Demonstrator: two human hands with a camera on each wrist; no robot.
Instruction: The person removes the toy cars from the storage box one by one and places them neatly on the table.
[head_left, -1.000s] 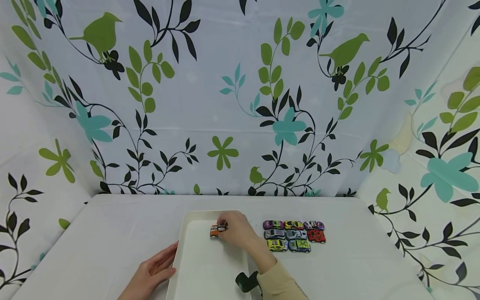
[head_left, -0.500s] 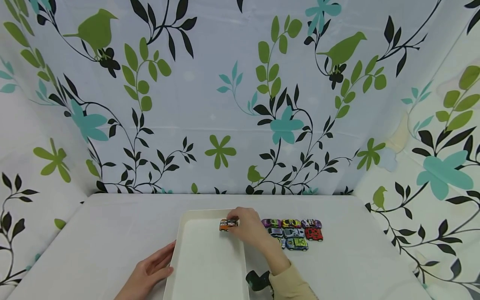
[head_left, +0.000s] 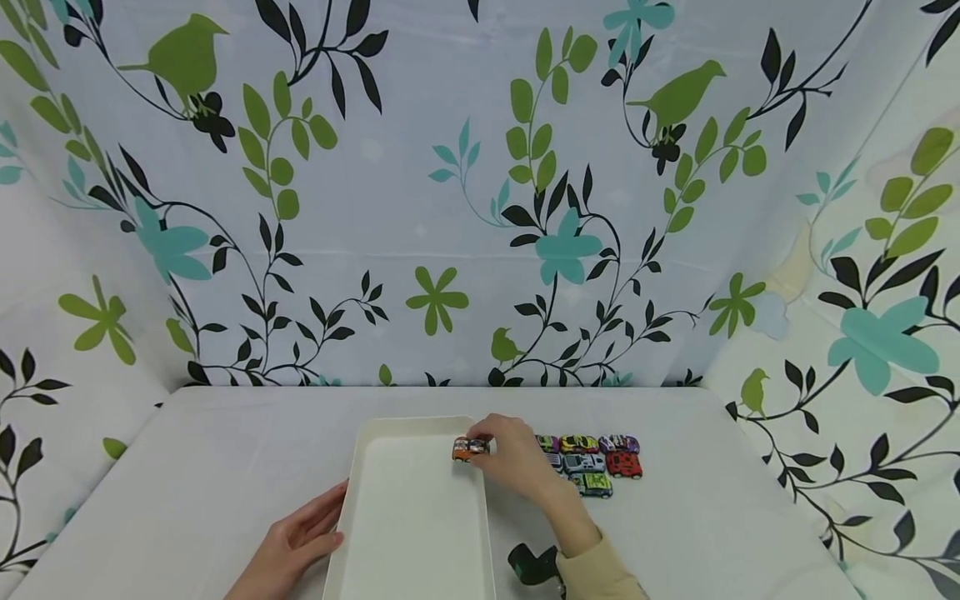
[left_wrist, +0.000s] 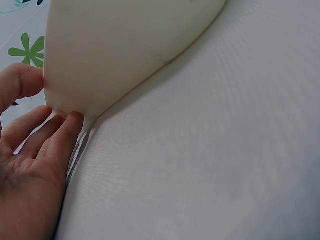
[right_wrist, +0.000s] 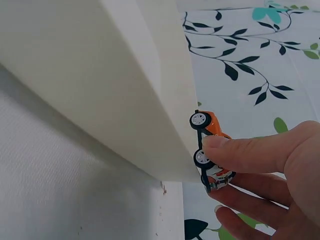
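My right hand [head_left: 513,454] pinches an orange and white toy car [head_left: 461,450] between thumb and fingers, near the far right corner of a white rectangular tray [head_left: 487,533]. In the right wrist view the toy car [right_wrist: 212,122] shows its dark wheels beside the tray wall [right_wrist: 100,90]. My left hand [head_left: 296,537] rests against the tray's left side. Seen from the left wrist, the left hand's fingers [left_wrist: 70,132] are fairly straight and touch the outer wall of the tray [left_wrist: 115,50].
Right of the tray several toy cars [head_left: 583,462] lie in close rows on the white table [head_left: 720,517], partly hidden by my right hand. A black wrist-worn device [head_left: 532,565] sits at my right sleeve [head_left: 600,571]. A leaf-patterned cloth [head_left: 360,250] hangs behind the table.
My right hand has moved right with the toy car, from over the tray's inside to its right edge. My left hand stays at the tray's left side.
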